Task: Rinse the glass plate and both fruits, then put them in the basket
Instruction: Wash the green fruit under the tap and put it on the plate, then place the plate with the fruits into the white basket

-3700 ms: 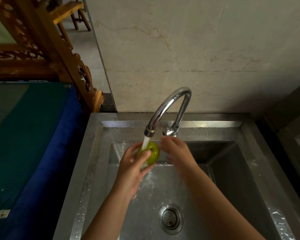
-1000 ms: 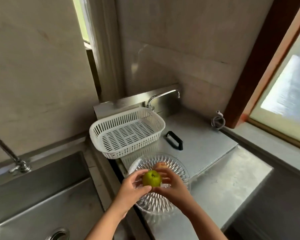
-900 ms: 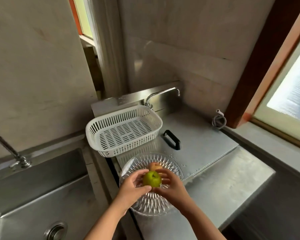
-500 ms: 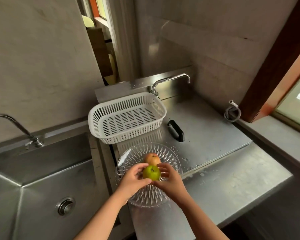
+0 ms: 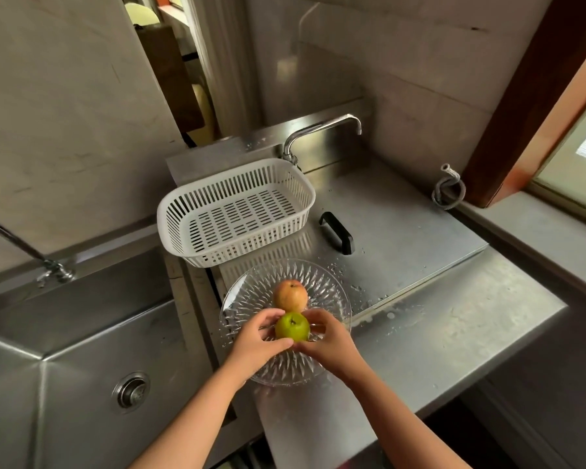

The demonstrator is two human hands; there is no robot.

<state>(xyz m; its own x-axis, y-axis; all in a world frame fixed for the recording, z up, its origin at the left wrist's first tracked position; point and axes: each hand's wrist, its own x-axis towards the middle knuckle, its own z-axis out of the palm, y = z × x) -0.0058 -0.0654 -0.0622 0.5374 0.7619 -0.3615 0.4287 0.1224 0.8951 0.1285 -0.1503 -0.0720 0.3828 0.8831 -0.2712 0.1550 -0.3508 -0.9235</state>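
Observation:
A green fruit (image 5: pixel 292 327) is held between both my hands just over the glass plate (image 5: pixel 332 292), which stands on the steel counter. My left hand (image 5: pixel 256 340) grips the fruit from the left with curled fingers and thumb. My right hand (image 5: pixel 329 336) grips it from the right. A red-orange fruit (image 5: pixel 290 294) lies on the plate just behind the green one. The white slotted basket (image 5: pixel 234 211) stands behind the plate with nothing in it.
A deep steel sink (image 5: pixel 65 350) with a drain (image 5: pixel 131 392) and a tap (image 5: pixel 21 248) is to the left. A second tap (image 5: pixel 318 130) rises behind the basket. A steel cover with a black handle (image 5: pixel 336 232) lies right of the basket, a coiled hose (image 5: pixel 449 191) beyond it.
I carried the green fruit from under the running tap over to the counter. In the last second it sank toward the plate, in front of the red-orange fruit.

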